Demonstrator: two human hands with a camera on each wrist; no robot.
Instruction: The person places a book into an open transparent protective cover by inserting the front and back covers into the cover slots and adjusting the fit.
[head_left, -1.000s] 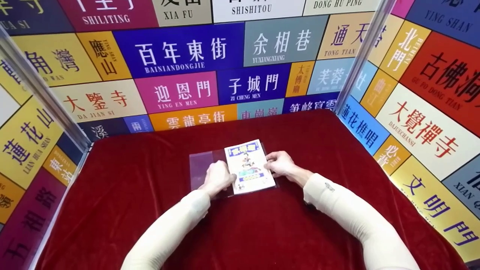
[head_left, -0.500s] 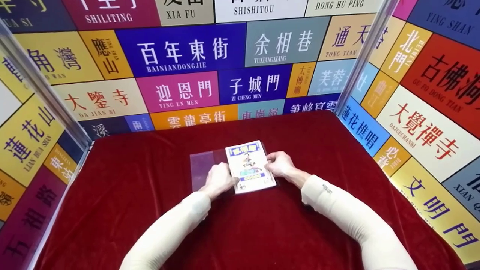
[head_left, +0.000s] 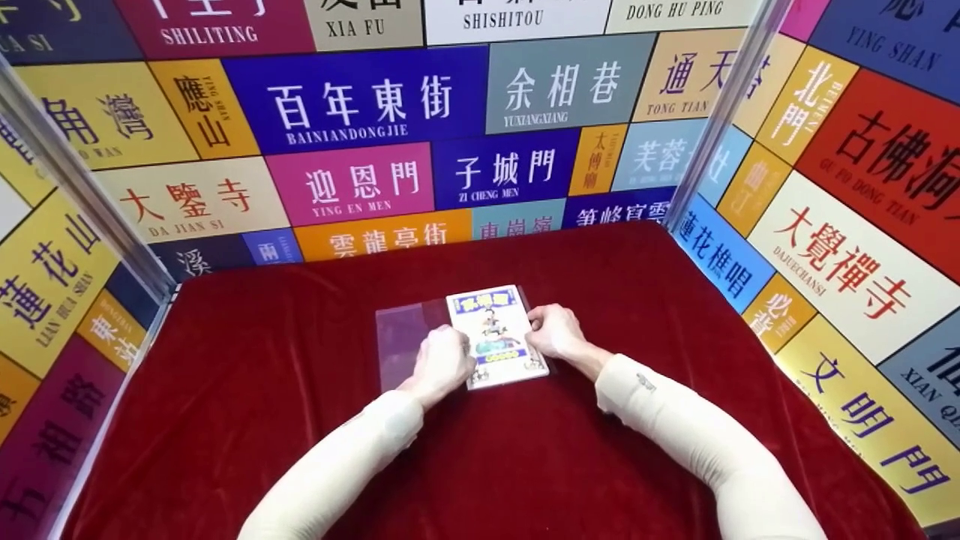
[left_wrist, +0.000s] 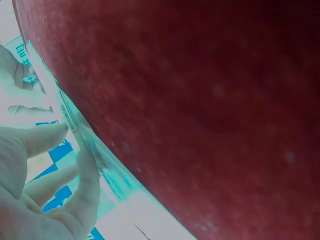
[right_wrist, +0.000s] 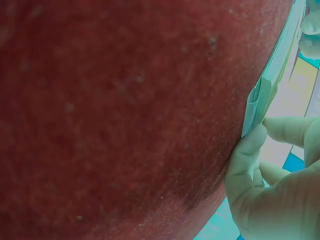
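Head view: a small book lies in the middle of the red table, long side pointing far. The left hand pinches its left edge, the right hand pinches its right edge, both equally close.

Both hands flank a booklet on the red cloth; left hand, right hand, apparently pinching its edges.
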